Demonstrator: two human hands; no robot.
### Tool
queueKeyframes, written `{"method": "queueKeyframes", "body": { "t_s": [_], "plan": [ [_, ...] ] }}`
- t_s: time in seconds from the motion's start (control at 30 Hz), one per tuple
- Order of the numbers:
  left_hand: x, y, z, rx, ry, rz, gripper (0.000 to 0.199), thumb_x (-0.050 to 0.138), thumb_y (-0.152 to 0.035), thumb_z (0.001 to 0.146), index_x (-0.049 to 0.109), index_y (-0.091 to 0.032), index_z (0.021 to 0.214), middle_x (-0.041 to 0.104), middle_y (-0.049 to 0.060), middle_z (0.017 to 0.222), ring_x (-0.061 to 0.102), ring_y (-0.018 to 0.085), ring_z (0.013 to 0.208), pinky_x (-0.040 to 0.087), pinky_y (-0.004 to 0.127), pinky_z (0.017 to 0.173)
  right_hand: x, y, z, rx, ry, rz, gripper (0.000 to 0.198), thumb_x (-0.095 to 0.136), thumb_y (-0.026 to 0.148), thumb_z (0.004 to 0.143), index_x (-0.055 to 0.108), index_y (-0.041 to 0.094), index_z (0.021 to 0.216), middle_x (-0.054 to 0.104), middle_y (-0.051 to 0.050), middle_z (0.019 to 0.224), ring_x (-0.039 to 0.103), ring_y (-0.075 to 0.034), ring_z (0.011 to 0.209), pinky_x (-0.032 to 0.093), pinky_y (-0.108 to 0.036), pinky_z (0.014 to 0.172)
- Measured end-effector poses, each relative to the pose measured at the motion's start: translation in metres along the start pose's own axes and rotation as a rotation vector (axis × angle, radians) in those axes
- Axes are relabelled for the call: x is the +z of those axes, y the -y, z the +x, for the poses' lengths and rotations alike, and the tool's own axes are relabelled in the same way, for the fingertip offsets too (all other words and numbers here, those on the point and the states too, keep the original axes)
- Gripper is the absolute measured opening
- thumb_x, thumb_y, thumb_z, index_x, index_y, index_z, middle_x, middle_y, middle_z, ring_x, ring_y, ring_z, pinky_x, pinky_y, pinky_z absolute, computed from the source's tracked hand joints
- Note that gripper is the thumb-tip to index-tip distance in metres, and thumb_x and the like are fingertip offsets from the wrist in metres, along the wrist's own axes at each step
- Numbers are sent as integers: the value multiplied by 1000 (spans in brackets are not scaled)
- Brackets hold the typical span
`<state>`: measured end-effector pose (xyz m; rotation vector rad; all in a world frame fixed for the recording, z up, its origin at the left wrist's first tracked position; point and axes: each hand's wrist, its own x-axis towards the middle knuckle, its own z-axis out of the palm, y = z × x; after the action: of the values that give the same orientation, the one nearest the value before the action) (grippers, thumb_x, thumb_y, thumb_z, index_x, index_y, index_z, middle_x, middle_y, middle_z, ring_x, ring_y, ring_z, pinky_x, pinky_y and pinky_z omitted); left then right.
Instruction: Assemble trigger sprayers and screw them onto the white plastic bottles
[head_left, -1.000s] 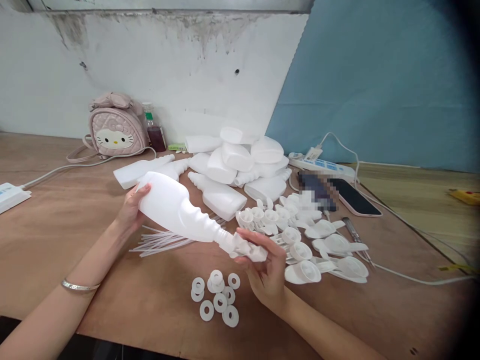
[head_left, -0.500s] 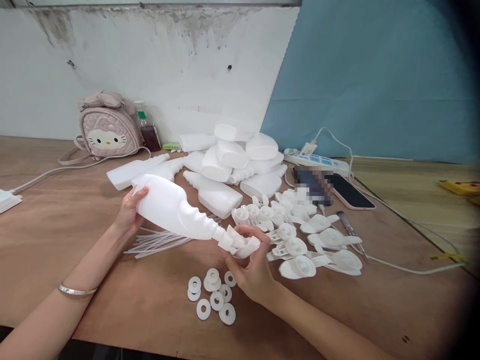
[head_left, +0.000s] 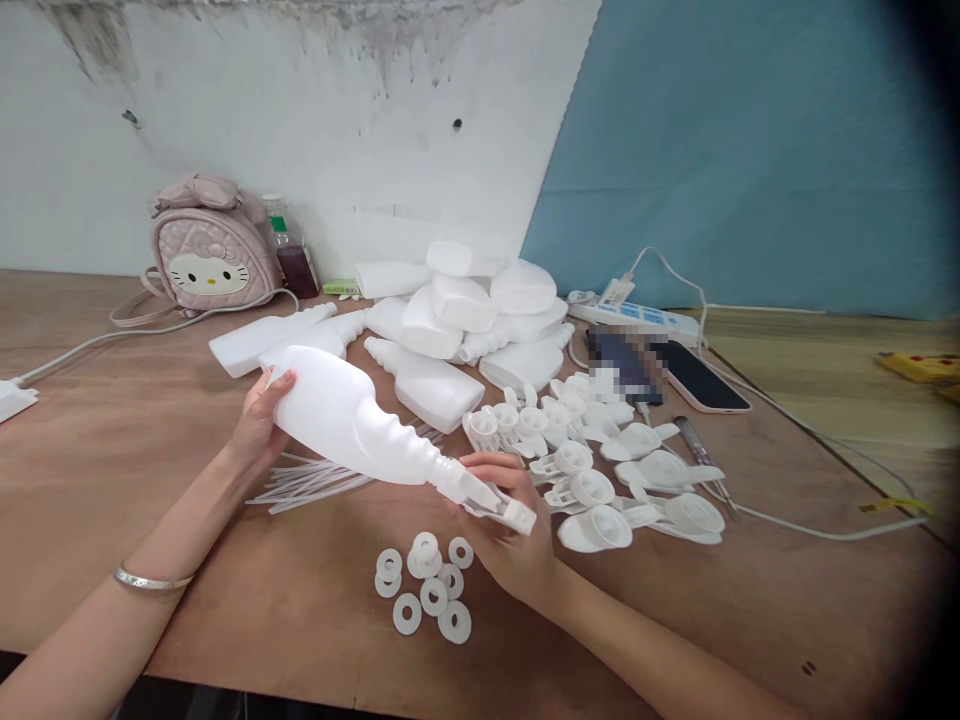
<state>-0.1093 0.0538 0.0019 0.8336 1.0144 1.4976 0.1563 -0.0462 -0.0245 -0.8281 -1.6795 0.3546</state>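
Observation:
My left hand (head_left: 259, 425) grips the wide base of a white plastic bottle (head_left: 341, 415), which lies tilted above the table with its ribbed neck pointing down to the right. At that neck my right hand (head_left: 506, 535) holds a white spray head (head_left: 501, 505), fingers curled around it. Several white washers (head_left: 427, 590) lie on the table just below the hands. A bundle of clear thin tubes (head_left: 315, 480) lies under the bottle.
A heap of white bottles (head_left: 457, 320) is behind, several white spray heads (head_left: 615, 470) to the right. Two phones (head_left: 701, 375), a power strip (head_left: 637, 320), a screwdriver (head_left: 697, 450) and cables lie farther right. A pink bag (head_left: 210, 260) and small drink bottle (head_left: 289, 255) stand by the wall.
My right hand has turned the spray head at the bottle's neck; its end now points down to the right. The left hand and bottle have stayed nearly still.

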Motion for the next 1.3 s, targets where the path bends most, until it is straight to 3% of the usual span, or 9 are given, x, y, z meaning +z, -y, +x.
{"method": "queueKeyframes", "body": {
  "t_s": [0.23,0.53,0.67,0.83,1.03,1.13,1.3],
  "plan": [
    [3,-2,-4,67,19,7,35,74,-30,60,58,-19,90,62,-1,78,57,10,61,45,17,52,-2,5,3,-49,46,-45,37,58,7,74,50,22,106,56,-7,97,59,-19,89,52,-35,72],
    [2,2,3,209,57,-30,30,77,-32,59,62,-20,82,61,-3,87,54,8,72,43,15,65,-1,3,1,42,56,3,34,62,11,72,53,21,103,62,-5,91,62,-17,80,53,-31,67],
    [-1,3,4,158,84,-51,32,80,-31,56,62,-23,80,61,-4,92,54,9,80,43,16,65,-1,2,-3,127,42,22,32,64,14,72,54,21,101,62,-3,89,62,-16,76,52,-29,66],
    [4,-4,-4,139,171,-85,31,75,-27,61,64,-24,89,61,-2,103,54,14,97,46,22,79,-1,3,-2,247,18,65,25,64,17,72,56,20,96,61,0,79,59,-13,67,50,-26,61],
    [8,-8,-10,118,212,-184,46,61,-52,70,64,-17,100,62,6,112,45,27,119,43,35,95,0,3,-3,333,2,70,23,65,20,72,57,20,94,60,1,75,57,-13,64,49,-25,59],
    [5,-7,-8,77,135,-213,52,65,-53,66,64,-15,102,65,6,109,48,27,116,44,35,96,0,4,-2,300,2,60,24,65,19,72,57,20,94,62,0,77,58,-13,67,49,-25,60],
    [0,-10,-7,-9,124,-221,40,67,-29,67,63,-15,104,68,4,100,61,22,97,47,32,92,-1,4,0,259,11,63,25,64,18,72,56,20,96,63,0,76,58,-12,63,49,-24,58]
  ]
}}
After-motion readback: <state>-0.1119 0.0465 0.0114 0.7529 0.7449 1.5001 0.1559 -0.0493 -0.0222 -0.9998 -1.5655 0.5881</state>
